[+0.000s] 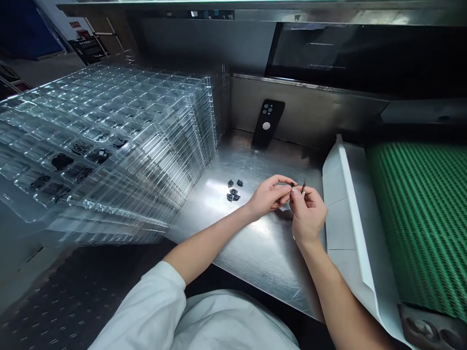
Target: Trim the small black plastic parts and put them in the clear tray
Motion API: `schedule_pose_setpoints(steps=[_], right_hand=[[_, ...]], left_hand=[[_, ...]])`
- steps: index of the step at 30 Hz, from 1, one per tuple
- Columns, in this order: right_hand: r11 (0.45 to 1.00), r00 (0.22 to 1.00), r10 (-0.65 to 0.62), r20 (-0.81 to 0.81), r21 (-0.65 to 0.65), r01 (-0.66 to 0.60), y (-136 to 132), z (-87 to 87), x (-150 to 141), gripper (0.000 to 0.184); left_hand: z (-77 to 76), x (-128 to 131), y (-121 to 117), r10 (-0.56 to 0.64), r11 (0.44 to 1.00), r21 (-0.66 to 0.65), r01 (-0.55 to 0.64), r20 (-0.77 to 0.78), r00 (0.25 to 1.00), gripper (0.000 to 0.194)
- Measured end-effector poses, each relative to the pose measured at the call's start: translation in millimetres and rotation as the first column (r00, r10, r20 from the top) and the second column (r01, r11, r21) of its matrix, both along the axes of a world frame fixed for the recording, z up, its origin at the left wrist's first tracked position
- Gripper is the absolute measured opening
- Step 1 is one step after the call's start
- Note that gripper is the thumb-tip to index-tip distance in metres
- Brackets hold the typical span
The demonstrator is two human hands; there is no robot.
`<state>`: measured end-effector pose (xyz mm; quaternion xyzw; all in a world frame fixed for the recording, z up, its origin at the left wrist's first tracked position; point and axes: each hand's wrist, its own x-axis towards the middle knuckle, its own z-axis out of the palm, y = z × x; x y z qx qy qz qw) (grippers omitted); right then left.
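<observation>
My left hand (270,195) is closed, its fingertips pinching a small black part (292,184) that they mostly cover. Close against it, my right hand (309,216) grips a slim tool with a dark pointed tip (304,184); whether it is a knife cannot be told. The right thumb and fingertips meet the left fingers at the part. To the left on the metal tabletop (262,257) lie several small black moulded parts (233,191) with round centres, some touching one another.
A tall stack of clear plastic trays (156,141) stands at left, with several black parts (62,161) in its top pockets. A phone (268,121) leans against the back wall. At right, a white-lined side wall (343,194) separates the tabletop from a green conveyor belt (423,218).
</observation>
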<state>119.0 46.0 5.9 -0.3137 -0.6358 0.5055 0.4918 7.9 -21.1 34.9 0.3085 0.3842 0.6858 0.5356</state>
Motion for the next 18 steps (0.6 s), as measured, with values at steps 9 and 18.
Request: schedule_pose_setpoints(steps=[9, 18], right_hand=[[0.992, 0.992, 0.115, -0.040, -0.048, -0.117, -8.1, 10.0, -1.7, 0.034], [1.000, 1.000, 0.020, 0.017, 0.024, -0.021, -0.2, 0.8, 0.0, 0.038]], left_hand=[[7.2, -3.5, -1.4, 0.026, 0.999, -0.025, -0.026, 0.033, 0.999, 0.026], [2.0, -5.3, -0.6, 0.004, 0.999, 0.038, -0.003, -0.035, 0.999, 0.044]])
